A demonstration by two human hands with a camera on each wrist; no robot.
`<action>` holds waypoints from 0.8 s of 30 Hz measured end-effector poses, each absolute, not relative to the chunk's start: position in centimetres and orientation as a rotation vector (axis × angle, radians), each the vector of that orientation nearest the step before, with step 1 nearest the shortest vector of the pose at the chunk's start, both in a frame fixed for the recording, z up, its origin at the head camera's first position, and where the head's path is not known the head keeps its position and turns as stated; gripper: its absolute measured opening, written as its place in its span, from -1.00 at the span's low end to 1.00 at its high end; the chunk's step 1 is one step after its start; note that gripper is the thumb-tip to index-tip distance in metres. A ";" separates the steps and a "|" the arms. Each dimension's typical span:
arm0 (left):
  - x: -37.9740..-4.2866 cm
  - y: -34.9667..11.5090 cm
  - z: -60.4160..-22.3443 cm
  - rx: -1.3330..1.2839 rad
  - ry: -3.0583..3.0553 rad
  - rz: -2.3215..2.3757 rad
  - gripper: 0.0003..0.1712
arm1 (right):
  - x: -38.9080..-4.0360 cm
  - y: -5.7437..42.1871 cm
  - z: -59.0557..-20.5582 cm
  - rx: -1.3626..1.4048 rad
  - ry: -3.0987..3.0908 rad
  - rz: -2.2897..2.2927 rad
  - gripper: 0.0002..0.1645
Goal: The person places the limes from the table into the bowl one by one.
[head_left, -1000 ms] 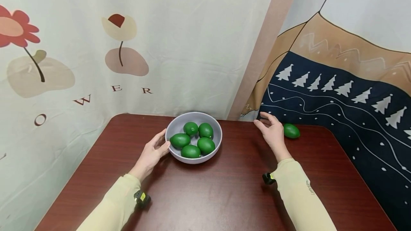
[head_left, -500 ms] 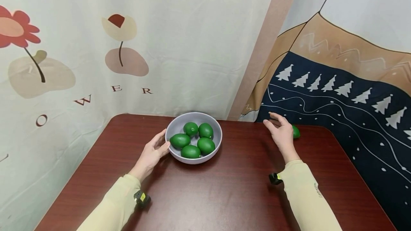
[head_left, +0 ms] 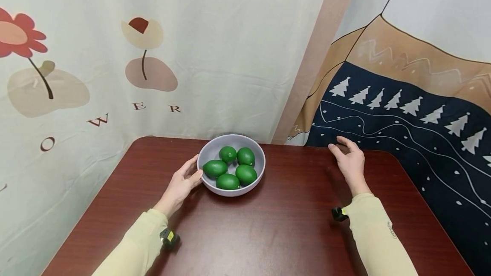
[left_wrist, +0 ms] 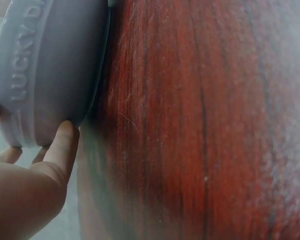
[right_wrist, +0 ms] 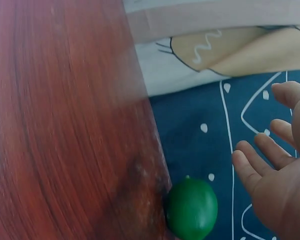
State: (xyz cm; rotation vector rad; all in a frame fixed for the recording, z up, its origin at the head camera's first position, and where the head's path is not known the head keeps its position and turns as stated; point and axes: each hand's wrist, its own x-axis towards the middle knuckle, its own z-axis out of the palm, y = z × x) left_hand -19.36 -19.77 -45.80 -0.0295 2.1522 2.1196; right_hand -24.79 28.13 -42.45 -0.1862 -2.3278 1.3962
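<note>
A light grey-lilac bowl (head_left: pixel 232 192) stands near the table's back edge with several green limes (head_left: pixel 246 174) inside. My left hand (head_left: pixel 180 188) touches its left side, the thumb at the rim and the fingers along the outer wall. In the left wrist view, fingertips (left_wrist: pixel 65 131) rest against the bowl (left_wrist: pixel 65 65), which has raised lettering. Over the back right of the table hovers my right hand (head_left: pixel 350 165), fingers loosely bent and holding nothing. Another lime (right_wrist: pixel 192 209) lies at the table's edge in the right wrist view, apart from the fingers; the hand hides it in the head view.
The dark red-brown wooden table (head_left: pixel 268 229) has rounded back corners. Behind it hangs a pale curtain (head_left: pixel 230 54) with printed flowers, and a navy and tan printed cloth (head_left: pixel 399 118) hangs at the right.
My right hand has moved to the right and now covers the lone lime in the head view. The left hand and bowl have stayed in place.
</note>
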 end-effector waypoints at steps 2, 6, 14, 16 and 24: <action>-19.4 -19.8 -45.8 -0.034 2.156 2.115 -0.28 | -24.6 28.5 -42.5 -0.210 -2.327 1.390 -0.48; -19.3 -19.8 -45.9 -0.040 2.163 2.107 -0.28 | -24.3 29.2 -42.9 -0.236 -2.319 1.378 -0.49; -19.3 -19.8 -45.9 -0.037 2.162 2.098 -0.28 | -24.4 30.3 -43.2 -0.259 -2.287 1.331 -0.50; -19.4 -19.8 -45.8 -0.032 2.160 2.102 -0.28 | -24.4 30.6 -43.3 -0.266 -2.278 1.331 -0.50; -19.5 -19.8 -45.9 -0.018 2.160 2.104 -0.28 | -24.7 31.7 -44.1 -0.307 -2.282 1.294 -0.50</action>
